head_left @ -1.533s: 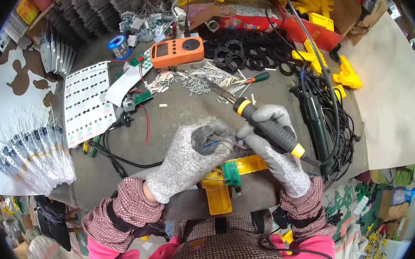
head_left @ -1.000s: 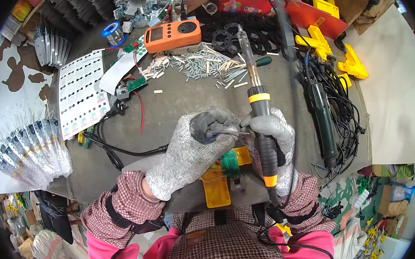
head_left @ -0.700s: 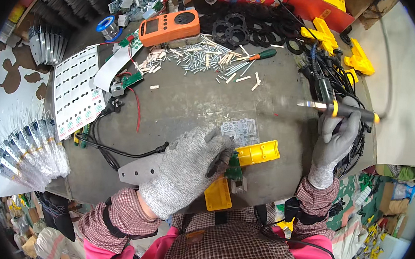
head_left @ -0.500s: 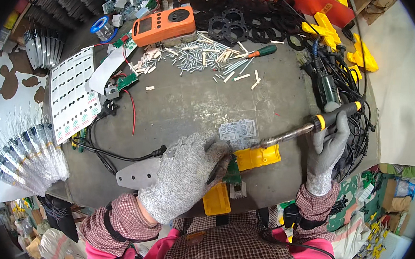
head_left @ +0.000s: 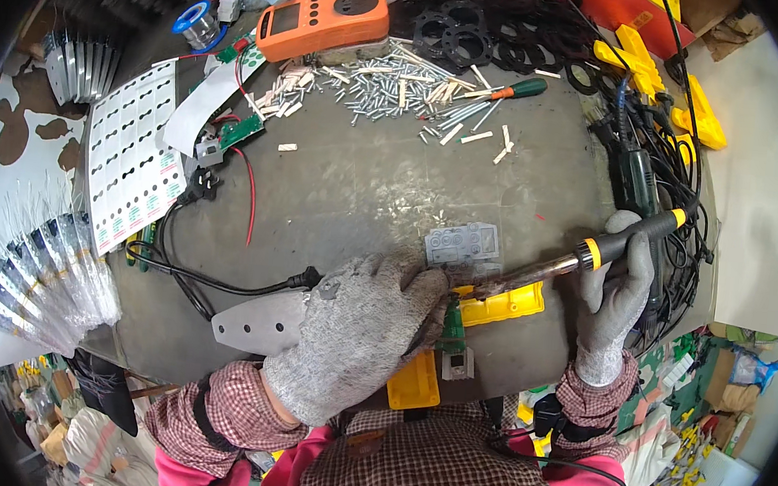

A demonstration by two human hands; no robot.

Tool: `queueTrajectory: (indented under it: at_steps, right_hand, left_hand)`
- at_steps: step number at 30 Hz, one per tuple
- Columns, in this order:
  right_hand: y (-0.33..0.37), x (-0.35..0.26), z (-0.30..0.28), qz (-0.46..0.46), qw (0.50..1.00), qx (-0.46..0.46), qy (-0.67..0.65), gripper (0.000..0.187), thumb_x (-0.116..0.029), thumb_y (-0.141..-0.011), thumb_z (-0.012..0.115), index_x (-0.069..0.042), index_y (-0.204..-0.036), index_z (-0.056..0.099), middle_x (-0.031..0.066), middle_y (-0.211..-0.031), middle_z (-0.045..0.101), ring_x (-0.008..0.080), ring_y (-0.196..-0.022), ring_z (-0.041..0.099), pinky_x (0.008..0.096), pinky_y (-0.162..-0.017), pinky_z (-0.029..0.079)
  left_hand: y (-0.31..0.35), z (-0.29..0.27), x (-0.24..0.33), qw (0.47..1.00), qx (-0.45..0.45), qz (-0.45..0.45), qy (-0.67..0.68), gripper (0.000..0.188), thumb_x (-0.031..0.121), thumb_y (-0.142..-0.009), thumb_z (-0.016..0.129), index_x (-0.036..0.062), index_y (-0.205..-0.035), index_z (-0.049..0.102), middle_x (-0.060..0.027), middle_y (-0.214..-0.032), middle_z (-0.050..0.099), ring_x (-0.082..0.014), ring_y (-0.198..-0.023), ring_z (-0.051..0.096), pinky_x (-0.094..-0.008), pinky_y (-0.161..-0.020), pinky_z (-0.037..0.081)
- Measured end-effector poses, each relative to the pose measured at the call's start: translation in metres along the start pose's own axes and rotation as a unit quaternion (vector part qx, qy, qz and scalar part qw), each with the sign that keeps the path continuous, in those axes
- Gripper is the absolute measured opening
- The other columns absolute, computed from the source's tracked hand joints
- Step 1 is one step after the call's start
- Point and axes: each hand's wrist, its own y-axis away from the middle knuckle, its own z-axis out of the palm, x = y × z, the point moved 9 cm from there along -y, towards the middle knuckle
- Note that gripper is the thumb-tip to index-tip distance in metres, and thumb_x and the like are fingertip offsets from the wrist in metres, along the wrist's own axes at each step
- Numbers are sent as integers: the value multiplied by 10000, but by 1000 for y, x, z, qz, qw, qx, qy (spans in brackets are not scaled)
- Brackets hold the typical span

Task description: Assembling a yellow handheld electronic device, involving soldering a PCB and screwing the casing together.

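While the right hand [head_left: 620,296] grips the soldering iron [head_left: 584,254], soldering seems underway.
The left hand [head_left: 354,328] curls, any hold hidden, circuit board [head_left: 453,327] at its three o'clock; steady contact seems needed next.

Worktable [head_left: 366,190]: dark grey top, scuffed, extends beneath and forward of left hand [head_left: 349,332] and right hand [head_left: 620,296]. Left surface [head_left: 29,179]: white with brown patches, well left of left hand. Right surface [head_left: 759,248]: plain, pale, brightly lit, right of right hand. Floor [head_left: 659,356]: green with pale patches, nearer wearer than right hand, cluttered. Lighting: dimmer far forward-left of left hand.
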Motion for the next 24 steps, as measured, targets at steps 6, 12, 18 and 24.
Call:
queueTrajectory:
  at_steps: [6, 12, 18, 24]
  right_hand:
    - [3, -3, 1, 40, 997, -34, -60, 243, -201, -1086, 385, -8, -1084, 533, 8, -891, 524, 36, -650, 466, 188, -612, 385]
    - [3, -11, 2, -58, 995, -35, 69, 230, -174, -1079, 399, 15, -1107, 527, 45, -992, 522, 48, -704, 476, 199, -648, 408]
    - [5, 1, -13, -64, 996, -60, -6, 183, -100, -1048, 466, -20, -1206, 511, 106, -1124, 534, 100, -811, 510, 244, -720, 465]
    - [11, -19, 1, -236, 957, -63, 159, 251, -67, -1029, 507, -86, -1279, 501, 134, -1174, 532, 130, -855, 531, 274, -746, 491]
  left_hand:
    - [1, 1, 0, 1000, -3, 4, 4, 252, 180, -859, 693, 87, -1091, 658, -146, -1073, 626, -374, -958, 629, -474, -808, 515]
    - [3, 1, 3, 999, 14, 25, -30, 274, 212, -860, 699, 93, -1103, 658, -145, -1113, 626, -362, -1001, 630, -464, -833, 518]
    - [4, 3, 3, 998, -1, 18, -52, 314, 236, -865, 698, 100, -1142, 641, -150, -1148, 617, -364, -1046, 615, -467, -871, 505]
    - [3, 4, 4, 999, -8, 19, -43, 318, 239, -874, 692, 101, -1155, 637, -148, -1174, 613, -356, -1069, 609, -468, -887, 503]
